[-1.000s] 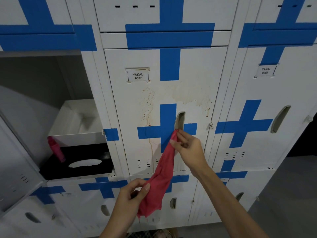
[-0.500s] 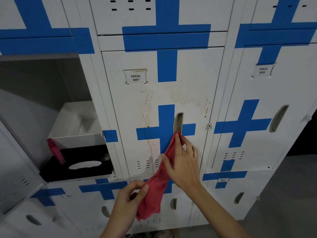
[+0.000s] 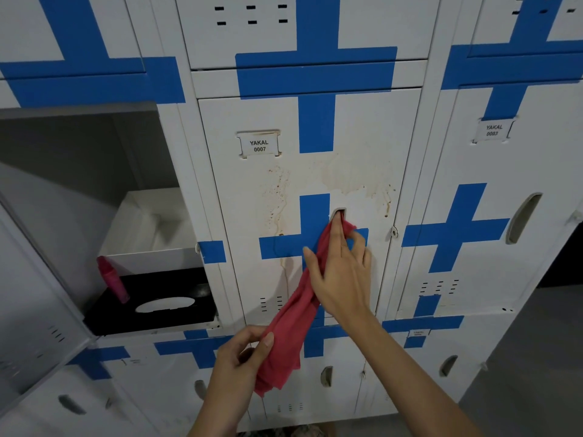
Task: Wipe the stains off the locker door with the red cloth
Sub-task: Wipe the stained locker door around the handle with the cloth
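Head view, locker door: the white door [image 3: 315, 171] labelled YAKAL 0007 stands shut in the middle of the bank, crossed by a blue tape cross [image 3: 314, 244].
Stains: brownish stains [image 3: 350, 178] spread across the door above the handle slot, with a speckled drip trail [image 3: 277, 197] running down on the left below the label.
Label: the name tag [image 3: 259, 145] sits high on the door's left side.
Red cloth: the red cloth [image 3: 296, 316] hangs stretched in a slanted band from the handle slot [image 3: 338, 212] down to the lower left, in front of the door's lower half.
Right hand: the right hand [image 3: 340, 272] lies over the cloth's upper end, its index finger pressing the cloth up against the slot, thumb spread to the left, the other fingers bent against the door; whether it truly grips the cloth I cannot tell.
Left hand: the left hand [image 3: 243, 357] pinches the cloth's lower end between thumb and curled fingers, so the tail of the cloth hangs below it.
Open locker: the compartment to the left stands open, its door [image 3: 28, 294] swung out toward the camera.
Inside it: a white box [image 3: 151, 228] rests on a black tissue box [image 3: 157, 304], and a pink bottle [image 3: 112, 279] leans against them.
Neighbour door: the door on the right carries another tag [image 3: 493, 130] and its own handle slot [image 3: 523, 217].
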